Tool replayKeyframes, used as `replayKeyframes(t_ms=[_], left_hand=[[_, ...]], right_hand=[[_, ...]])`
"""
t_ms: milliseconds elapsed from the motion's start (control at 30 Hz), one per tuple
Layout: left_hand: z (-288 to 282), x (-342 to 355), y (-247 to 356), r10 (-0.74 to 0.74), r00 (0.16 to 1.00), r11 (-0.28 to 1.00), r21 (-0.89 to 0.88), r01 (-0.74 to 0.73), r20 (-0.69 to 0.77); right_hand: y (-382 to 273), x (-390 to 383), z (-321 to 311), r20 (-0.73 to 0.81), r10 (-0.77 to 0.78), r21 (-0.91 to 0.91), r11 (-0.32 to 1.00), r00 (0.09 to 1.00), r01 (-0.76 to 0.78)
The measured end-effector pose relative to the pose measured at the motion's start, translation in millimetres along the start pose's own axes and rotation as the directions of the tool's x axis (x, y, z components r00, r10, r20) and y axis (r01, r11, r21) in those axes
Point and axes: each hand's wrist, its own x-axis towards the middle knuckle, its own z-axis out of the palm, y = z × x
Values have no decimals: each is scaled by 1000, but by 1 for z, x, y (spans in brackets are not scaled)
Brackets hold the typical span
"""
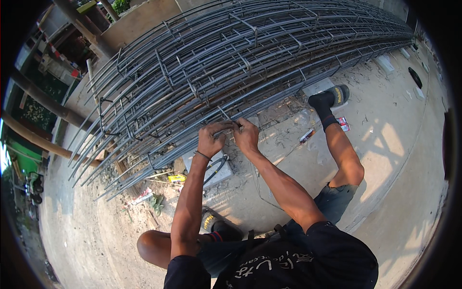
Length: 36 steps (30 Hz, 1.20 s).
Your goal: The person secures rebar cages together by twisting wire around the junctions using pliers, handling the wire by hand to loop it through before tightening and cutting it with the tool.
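Both hands meet at the near edge of a stacked bundle of steel rebar cages point(216, 72), long ribbed bars with square stirrups. My left hand point(211, 139), dark band at its wrist, has its fingers stretched toward the right hand's fingertips, thumb bent in. My right hand point(246, 137) is closed in a pinch against those fingers, beside the lowest bars. Whatever is between the fingertips is too small to make out. Just below the left wrist, a dark, curved object point(219, 168) like a pair of long handles lies on a pale block point(222, 174).
My sandalled feet point(340, 95) stand on either side of the hands. Bar ends point(103, 195) stick out at the left. Plastic scraps, a red packet point(342, 124), a yellow wrapper point(177, 178) and bits of wire litter the concrete. Wooden posts point(48, 103) lean at the far left.
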Motion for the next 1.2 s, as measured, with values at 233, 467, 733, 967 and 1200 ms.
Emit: replayKeyframes(t_ms=[233, 467, 733, 967, 1200], left_hand=[[-9, 10, -9, -167, 984, 974, -148, 174, 56], [-2, 22, 1, -283, 955, 931, 216, 295, -83], [10, 26, -17, -185, 983, 890, 426, 160, 19], [17, 24, -17, -312, 945, 888, 323, 327, -100], [-13, 53, -27, -640, 675, 708, -60, 704, 367]], right_hand=[[-2, -1, 0, -17, -62, 0, 998, 998, 62], [-5, 0, -3, 9, -33, -11, 999, 999, 33], [-2, 5, -11, 42, -138, -20, 990, 989, 139], [-17, 9, -20, 126, -137, -127, 980, 983, 153], [-16, 14, -22, 153, -132, -89, 985, 979, 147]])
